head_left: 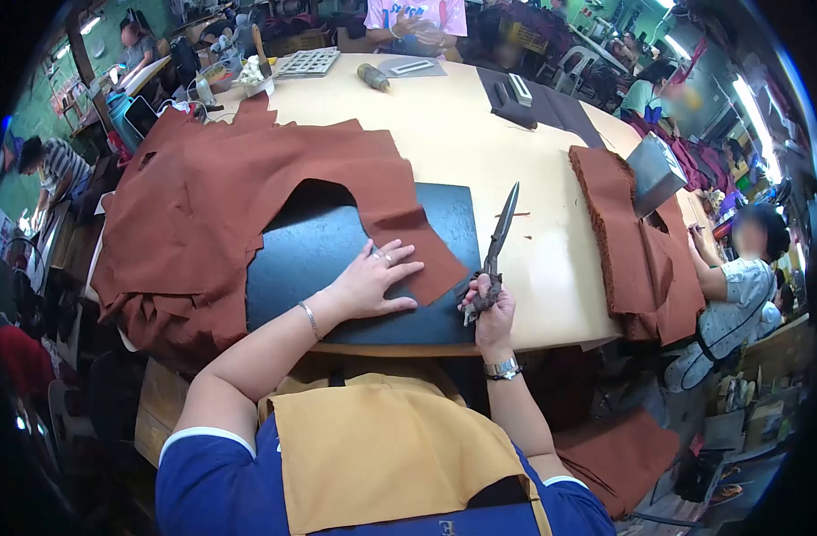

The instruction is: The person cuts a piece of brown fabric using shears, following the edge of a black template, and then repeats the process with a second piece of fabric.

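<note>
My left hand (377,281) lies flat with fingers spread, partly on the end of a large reddish-brown leather piece (221,188) and partly on the dark blue cutting mat (301,286). That leather is irregular in outline and covers the left of the table, with a curved cut-out over the mat. In my right hand (494,314) is a pair of scissors (498,232), its handles wrapped in dark material. The blades look closed and point away from me, just right of the leather's pointed tip. My fingers hide part of the handles.
A stack of brown leather (636,250) with a metal block (656,174) on it sits at the right. At the table's far side are a brownish cylinder (373,77), a white grid-like stack (307,62) and dark sheet material (551,112). Tan material (382,447) covers my lap. Several people sit around.
</note>
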